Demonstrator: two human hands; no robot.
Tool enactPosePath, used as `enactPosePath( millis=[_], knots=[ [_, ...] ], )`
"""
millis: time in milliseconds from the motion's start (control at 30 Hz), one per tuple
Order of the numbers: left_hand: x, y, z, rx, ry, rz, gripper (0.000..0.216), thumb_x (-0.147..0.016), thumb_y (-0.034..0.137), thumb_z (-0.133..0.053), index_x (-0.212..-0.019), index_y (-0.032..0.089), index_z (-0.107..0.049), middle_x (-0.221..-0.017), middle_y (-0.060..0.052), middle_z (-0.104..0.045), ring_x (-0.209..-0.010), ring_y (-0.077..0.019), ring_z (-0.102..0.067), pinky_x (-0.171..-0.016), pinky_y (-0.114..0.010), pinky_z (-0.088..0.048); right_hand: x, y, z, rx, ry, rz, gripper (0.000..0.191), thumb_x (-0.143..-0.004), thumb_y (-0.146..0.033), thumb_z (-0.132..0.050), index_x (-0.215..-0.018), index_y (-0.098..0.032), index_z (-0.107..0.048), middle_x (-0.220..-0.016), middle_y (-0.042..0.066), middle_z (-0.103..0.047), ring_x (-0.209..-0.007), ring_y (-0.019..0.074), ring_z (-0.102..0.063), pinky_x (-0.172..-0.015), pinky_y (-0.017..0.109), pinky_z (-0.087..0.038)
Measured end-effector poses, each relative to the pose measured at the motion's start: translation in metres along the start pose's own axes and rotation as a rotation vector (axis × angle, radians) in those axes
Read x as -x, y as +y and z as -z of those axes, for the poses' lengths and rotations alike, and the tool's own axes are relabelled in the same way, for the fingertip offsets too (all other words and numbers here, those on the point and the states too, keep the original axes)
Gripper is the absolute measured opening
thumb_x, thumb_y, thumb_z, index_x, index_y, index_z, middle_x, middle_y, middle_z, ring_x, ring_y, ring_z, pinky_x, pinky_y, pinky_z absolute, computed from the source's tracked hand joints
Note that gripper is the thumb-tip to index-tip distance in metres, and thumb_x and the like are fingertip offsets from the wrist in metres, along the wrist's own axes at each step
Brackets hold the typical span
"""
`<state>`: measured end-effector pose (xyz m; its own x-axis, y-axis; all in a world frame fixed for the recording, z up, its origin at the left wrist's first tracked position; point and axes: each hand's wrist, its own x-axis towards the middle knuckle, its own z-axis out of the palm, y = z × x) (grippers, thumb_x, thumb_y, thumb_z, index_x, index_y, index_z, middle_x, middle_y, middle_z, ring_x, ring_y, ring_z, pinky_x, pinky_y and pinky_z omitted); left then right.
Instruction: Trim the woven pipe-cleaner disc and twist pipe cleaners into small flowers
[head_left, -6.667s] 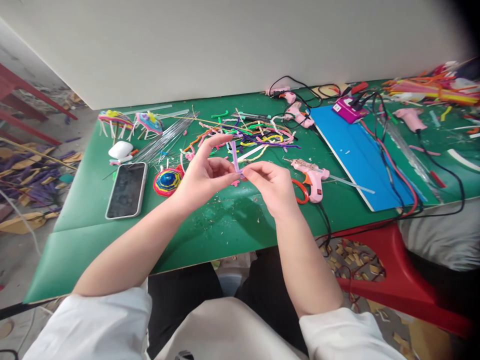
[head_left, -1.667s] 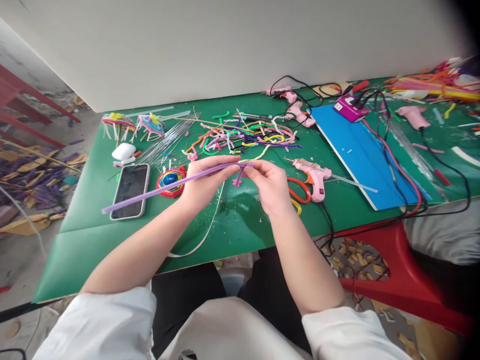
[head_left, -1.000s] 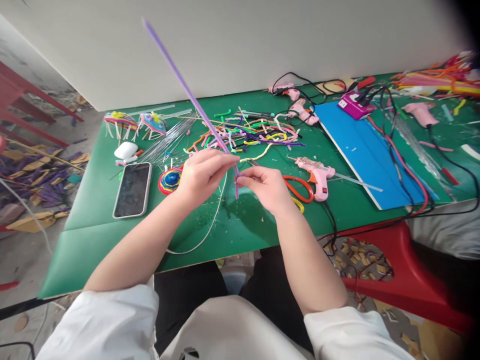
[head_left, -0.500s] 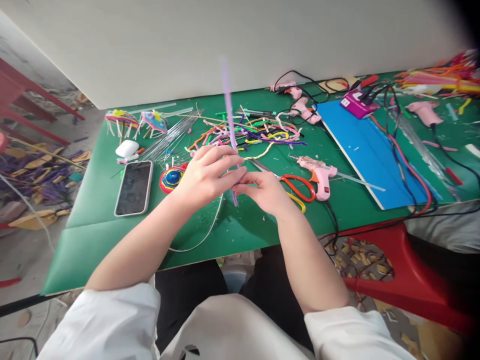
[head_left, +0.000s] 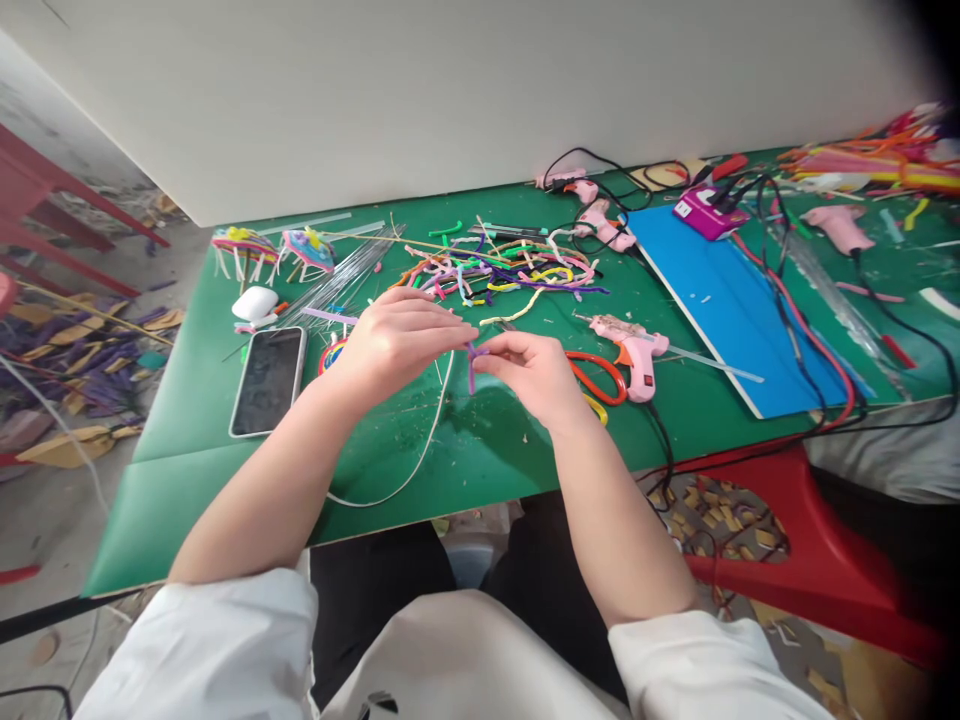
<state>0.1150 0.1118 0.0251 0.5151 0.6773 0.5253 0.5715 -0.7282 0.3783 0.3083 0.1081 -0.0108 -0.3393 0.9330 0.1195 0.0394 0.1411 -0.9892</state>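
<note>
My left hand (head_left: pixel 394 340) and my right hand (head_left: pixel 525 368) meet above the middle of the green table (head_left: pixel 225 470). Both pinch a long purple pipe cleaner (head_left: pixel 472 360) where it is bent or twisted between the fingertips. Its long free end (head_left: pixel 330 316) runs left behind my left hand, lying low over the table. A short purple tail hangs down between the hands. A white cord (head_left: pixel 420 450) curves over the table under my left wrist.
A phone (head_left: pixel 268 378), a white case (head_left: pixel 253 303) and a striped round piece (head_left: pixel 330 352) lie to the left. A heap of coloured pipe cleaners (head_left: pixel 502 270) sits behind the hands. Orange scissors (head_left: pixel 596 380), a pink glue gun (head_left: pixel 630 348) and a blue board (head_left: pixel 720 300) lie right.
The long purple end, which stood up in the air half a second ago, has swung down to the left behind my left hand. Both hands stay pinched together at the same spot.
</note>
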Motion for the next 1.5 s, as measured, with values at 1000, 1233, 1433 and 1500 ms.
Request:
enactPosePath(
  millis=[1000, 1233, 1433, 1500],
  knots=[
    [0.0, 0.027, -0.018, -0.11, 0.162, 0.211, 0.015, -0.083, 0.027, -0.057, -0.085, 0.02, -0.07, -0.074, -0.001, -0.07, -0.066, -0.0121, -0.063, -0.063, -0.023, -0.047, -0.002, -0.002, -0.001, -0.019, 0.178, 0.01, 0.006, -0.071, -0.029, -0.068, -0.072, -0.023, -0.068, -0.069, -0.003, -0.066, -0.06, 0.0104, -0.058, -0.057, 0.025, -0.047],
    [0.0, 0.032, -0.026, 0.0, 0.205, 0.308, 0.013, -0.081, 0.025, -0.059, -0.083, 0.019, -0.071, -0.074, -0.001, -0.071, -0.066, -0.0116, -0.063, -0.062, -0.023, -0.047, -0.004, 0.007, -0.015, -0.306, 0.28, -0.024, 0.007, -0.069, -0.029, -0.071, -0.07, -0.024, -0.067, -0.065, -0.004, -0.063, -0.058, 0.008, -0.054, -0.056, 0.023, -0.044],
    [-0.001, 0.03, -0.027, 0.069, 0.218, 0.297, 0.016, -0.081, 0.023, -0.058, -0.09, 0.02, -0.071, -0.08, -0.002, -0.072, -0.072, -0.0125, -0.065, -0.068, -0.024, -0.049, -0.006, 0.008, -0.019, -0.526, 0.242, -0.127, 0.012, -0.066, -0.033, -0.072, -0.07, -0.023, -0.066, -0.063, -0.004, -0.061, -0.058, 0.0083, -0.053, -0.059, 0.025, -0.044],
    [-0.001, 0.03, -0.025, 0.085, 0.217, 0.309, 0.017, -0.081, 0.023, -0.058, -0.092, 0.02, -0.07, -0.081, -0.001, -0.072, -0.072, -0.0122, -0.065, -0.068, -0.024, -0.049, -0.006, 0.007, -0.017, -0.525, 0.211, -0.14, 0.013, -0.067, -0.034, -0.071, -0.07, -0.023, -0.066, -0.063, -0.004, -0.061, -0.058, 0.0084, -0.053, -0.06, 0.025, -0.044]
  ],
)
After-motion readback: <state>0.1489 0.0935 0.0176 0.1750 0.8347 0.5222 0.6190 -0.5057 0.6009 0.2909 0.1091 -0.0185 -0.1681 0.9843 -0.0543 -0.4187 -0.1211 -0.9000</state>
